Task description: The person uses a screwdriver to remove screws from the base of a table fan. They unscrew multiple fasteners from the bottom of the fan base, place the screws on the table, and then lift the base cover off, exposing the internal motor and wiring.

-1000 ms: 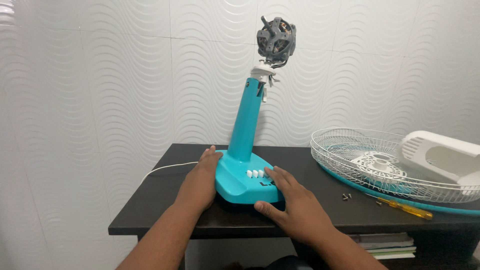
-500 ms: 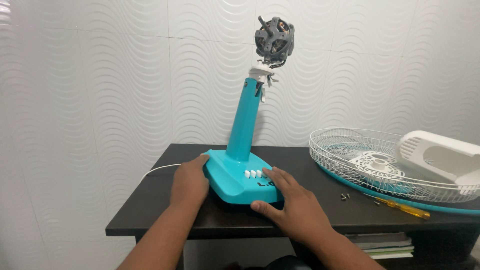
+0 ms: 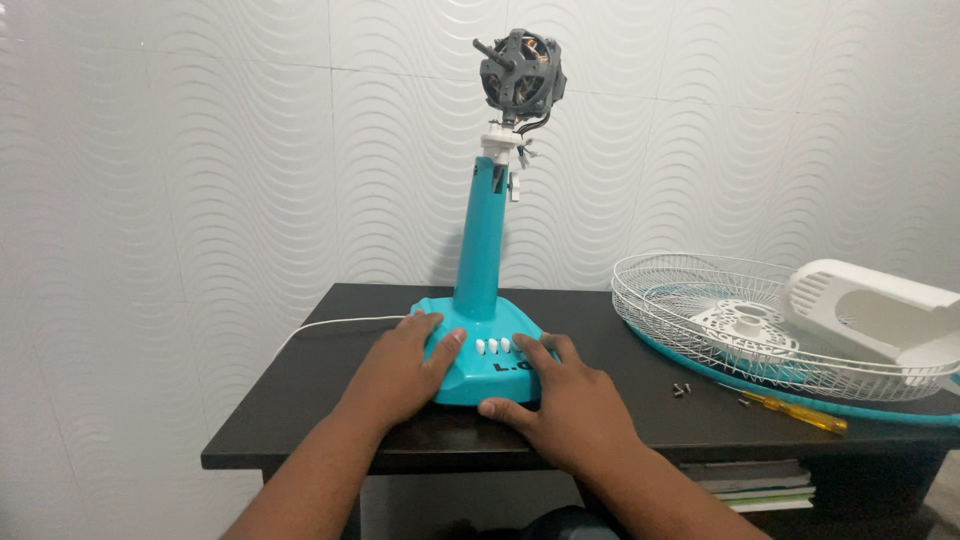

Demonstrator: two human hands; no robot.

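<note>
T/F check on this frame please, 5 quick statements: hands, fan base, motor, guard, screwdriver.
1. Both hands rest on the teal fan base. True: the left hand lies on its left side, the right hand on its front right.
2. The motor on top of the stand is covered by a housing. False: it is bare, with its shaft and wires showing.
3. The wire fan guard is mounted on the motor. False: it lies flat on the table, at the right.
4. A yellow-handled screwdriver lies on the table near the guard. True.
5. The white power cord runs off the right side of the table. False: it leads off to the left.
</note>
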